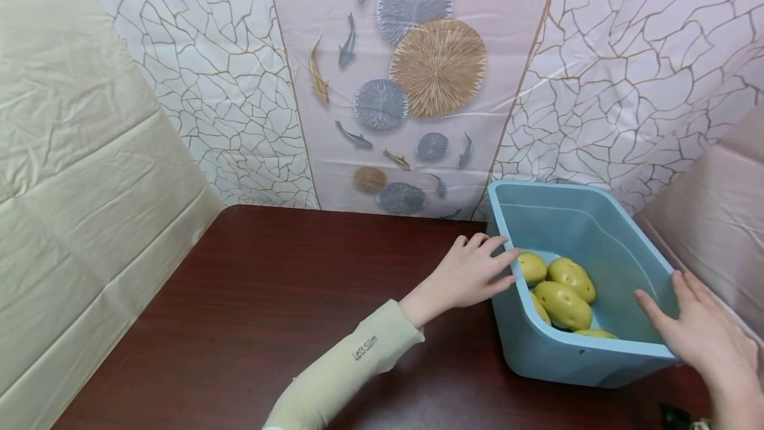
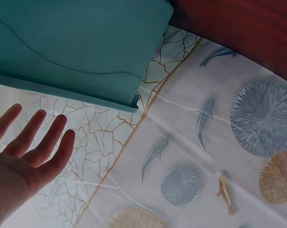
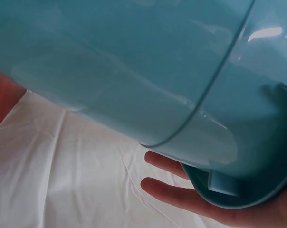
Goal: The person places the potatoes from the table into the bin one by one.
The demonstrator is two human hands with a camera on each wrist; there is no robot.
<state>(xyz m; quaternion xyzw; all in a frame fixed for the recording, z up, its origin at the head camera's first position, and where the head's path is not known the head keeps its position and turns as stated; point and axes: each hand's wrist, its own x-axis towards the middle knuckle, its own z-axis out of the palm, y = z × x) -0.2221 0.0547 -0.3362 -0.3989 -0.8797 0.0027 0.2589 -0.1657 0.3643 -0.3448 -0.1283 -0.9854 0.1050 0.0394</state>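
A light blue plastic bin (image 1: 597, 350) stands at the right of the dark wooden table. Several yellow potatoes (image 1: 563, 305) lie in it, toward its left and near side. My left hand (image 1: 468, 271) is at the bin's left rim, fingertips right at the edge in the head view. From the left wrist, the left hand's fingers (image 2: 53, 142) look spread and loosely bent, apart from the bin's lip. My right hand (image 1: 710, 330) straddles the near right corner, thumb over the inside. Straight fingers (image 3: 172, 192) of that hand extend outside the rim in the right wrist view.
The brown table (image 1: 268, 304) extends to the left of the bin. Behind it hangs a patterned cloth (image 1: 334, 171) with fish and round leaves. A cream cloth (image 1: 77, 217) closes off the left side, and a pale cloth (image 1: 710, 217) hangs close by the bin's right side.
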